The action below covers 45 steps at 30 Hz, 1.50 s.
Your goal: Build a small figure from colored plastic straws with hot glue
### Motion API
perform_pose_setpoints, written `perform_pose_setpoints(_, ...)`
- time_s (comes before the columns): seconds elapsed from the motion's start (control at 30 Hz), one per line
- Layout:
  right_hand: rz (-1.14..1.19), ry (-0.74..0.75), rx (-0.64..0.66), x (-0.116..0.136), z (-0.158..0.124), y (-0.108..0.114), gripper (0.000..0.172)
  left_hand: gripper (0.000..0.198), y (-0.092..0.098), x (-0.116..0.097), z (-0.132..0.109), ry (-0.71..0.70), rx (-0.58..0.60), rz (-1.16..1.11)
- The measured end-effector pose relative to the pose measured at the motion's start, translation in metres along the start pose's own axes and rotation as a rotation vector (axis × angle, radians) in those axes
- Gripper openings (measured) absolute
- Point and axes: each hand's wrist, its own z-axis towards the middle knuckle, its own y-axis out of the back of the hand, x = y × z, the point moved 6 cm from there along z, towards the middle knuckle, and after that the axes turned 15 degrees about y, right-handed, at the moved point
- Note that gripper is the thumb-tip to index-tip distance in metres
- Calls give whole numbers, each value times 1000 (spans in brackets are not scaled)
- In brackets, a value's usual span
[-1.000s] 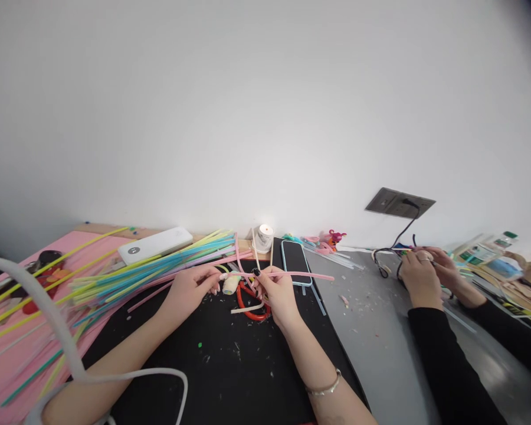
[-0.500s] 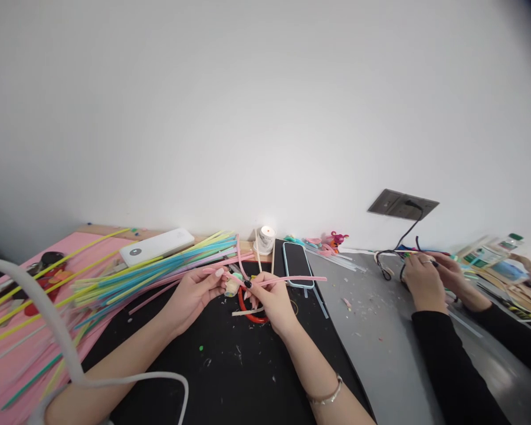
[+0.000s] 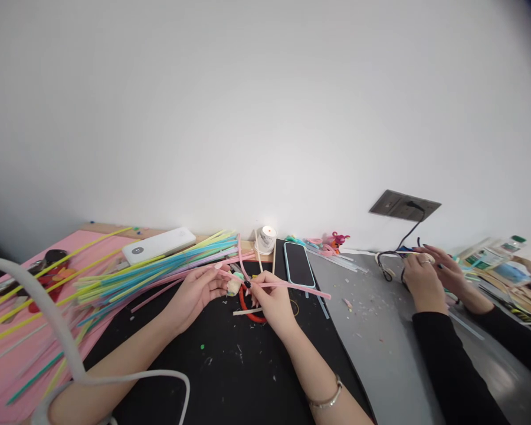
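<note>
A pink pipe cleaner (image 3: 307, 288) runs between my two hands, its free end sticking out to the right. My left hand (image 3: 197, 295) pinches it between thumb and forefinger, the other fingers curled loosely. Thumb and forefinger of my right hand (image 3: 272, 301) are closed on the same pipe cleaner, a short way to the right. A small pale yellow-green piece (image 3: 234, 285) sits between the hands; which fingers touch it I cannot tell. Below my right hand lie a red curved handle or ring (image 3: 253, 317), partly hidden, and a cream strip (image 3: 246, 311).
Many coloured pipe cleaners (image 3: 159, 271) lie left, beside a white power bank (image 3: 159, 245). A phone (image 3: 299, 264) and a white cup (image 3: 266, 239) stand behind. A white cable (image 3: 137, 376) crosses my left forearm. A co-worker's hands (image 3: 425, 283) are at the right.
The pipe cleaner's free right end has dipped a little. My hands have hardly moved. The co-worker's farther hand has lifted and straightened its fingers.
</note>
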Motion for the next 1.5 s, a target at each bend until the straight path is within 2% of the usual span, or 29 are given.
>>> perform_pose_setpoints(0.17,-56,4,21,2,-1,-1,9,15,4,1,2,-5,-21,9)
perform_pose_setpoints(0.4,90,-41,-77,-2,2,1,23,22,11,-1,0,-60,-177,86)
perform_pose_setpoints(0.63,93,-92,-6,-3,0,-4,20,31,10,-10,-5,-139,-286,137)
perform_pose_setpoints(0.87,-24,-102,110,-5,-4,-9,17,31,14,-7,-3,-115,-279,64)
perform_pose_setpoints(1.07,-94,-77,156,-5,-5,-10,21,26,15,0,0,-76,-219,-3)
perform_pose_setpoints(1.23,-62,-89,146,-4,-4,-10,20,27,15,-2,-1,-70,-218,6)
perform_pose_setpoints(1.37,-6,-110,87,-2,-2,-7,20,25,13,-6,-2,-86,-236,62)
perform_pose_setpoints(1.5,35,-106,51,-2,-2,-5,20,22,11,-2,-1,-69,-186,7)
